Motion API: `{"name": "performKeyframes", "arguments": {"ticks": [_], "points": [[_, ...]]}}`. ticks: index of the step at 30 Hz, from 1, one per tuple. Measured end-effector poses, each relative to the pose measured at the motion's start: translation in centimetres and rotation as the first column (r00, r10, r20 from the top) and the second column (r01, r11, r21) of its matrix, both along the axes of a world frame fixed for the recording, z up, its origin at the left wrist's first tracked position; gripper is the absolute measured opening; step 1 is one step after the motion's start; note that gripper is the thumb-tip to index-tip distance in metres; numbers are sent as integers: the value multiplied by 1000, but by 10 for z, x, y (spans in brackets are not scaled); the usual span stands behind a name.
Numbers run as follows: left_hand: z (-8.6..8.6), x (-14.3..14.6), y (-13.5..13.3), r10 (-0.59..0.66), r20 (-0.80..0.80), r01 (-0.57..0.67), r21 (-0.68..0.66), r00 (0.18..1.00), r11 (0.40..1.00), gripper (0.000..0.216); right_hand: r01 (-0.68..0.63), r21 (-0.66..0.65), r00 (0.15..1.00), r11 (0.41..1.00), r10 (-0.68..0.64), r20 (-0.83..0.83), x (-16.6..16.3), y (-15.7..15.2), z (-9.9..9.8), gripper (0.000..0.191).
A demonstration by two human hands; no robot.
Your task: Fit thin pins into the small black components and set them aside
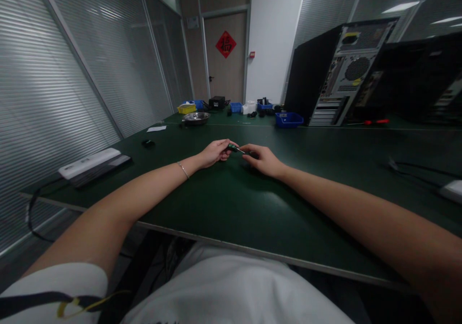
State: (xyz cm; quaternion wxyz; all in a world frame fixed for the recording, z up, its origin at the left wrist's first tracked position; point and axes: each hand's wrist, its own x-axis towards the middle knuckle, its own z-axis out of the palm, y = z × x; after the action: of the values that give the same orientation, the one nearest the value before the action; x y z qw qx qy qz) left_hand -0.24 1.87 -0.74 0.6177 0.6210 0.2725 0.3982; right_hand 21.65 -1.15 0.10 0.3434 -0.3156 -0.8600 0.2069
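My left hand (217, 152), a thin bracelet on its wrist, is closed around a small green and dark piece (232, 147) just above the table. Its exact kind is too small to make out. A thin metal rod (240, 150) runs from this piece to the fingertips of my right hand (263, 159). The thumb and index finger of that hand are bent together at the rod's end. Whether the rod is fixed to the green piece cannot be told. Both hands are over the green tabletop (231, 199).
A black computer tower (317, 73) stands at the back right beside a blue bin (288, 119). A metal bowl (196, 118) and a yellow tray (186, 108) sit at the back left. A white-topped device (90, 162) with a cable lies left; a small black object (147, 143) is nearby.
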Motion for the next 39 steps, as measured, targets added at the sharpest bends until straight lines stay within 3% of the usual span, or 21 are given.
{"name": "performKeyframes", "arguments": {"ticks": [9, 15, 19, 27, 33, 39], "points": [[-3, 3, 0, 98, -122, -85, 108, 988, 990, 47, 21, 28, 999, 999, -22, 25, 0, 3, -2, 30], [2, -1, 0, 234, -181, -172, 302, 955, 938, 40, -2, 16, 1000, 1000, 2, -4, 0, 2, -2, 29], [1, -4, 3, 285, -155, -222, 334, 946, 916, 40, 13, 19, 1000, 1000, -13, -9, -1, 1, -1, 28], [-4, -1, 6, 233, -18, -229, 106, 972, 968, 35, 118, 115, 993, 986, -118, -4, 0, 3, -4, 18], [-2, 0, 6, 246, 108, -235, -105, 963, 966, 33, 105, 241, 955, 965, -165, 245, -6, 7, -5, 23], [-1, -1, 9, 254, 143, -224, -197, 957, 954, 37, 75, 296, 888, 952, -199, 415, -11, 2, -3, 26]]}}
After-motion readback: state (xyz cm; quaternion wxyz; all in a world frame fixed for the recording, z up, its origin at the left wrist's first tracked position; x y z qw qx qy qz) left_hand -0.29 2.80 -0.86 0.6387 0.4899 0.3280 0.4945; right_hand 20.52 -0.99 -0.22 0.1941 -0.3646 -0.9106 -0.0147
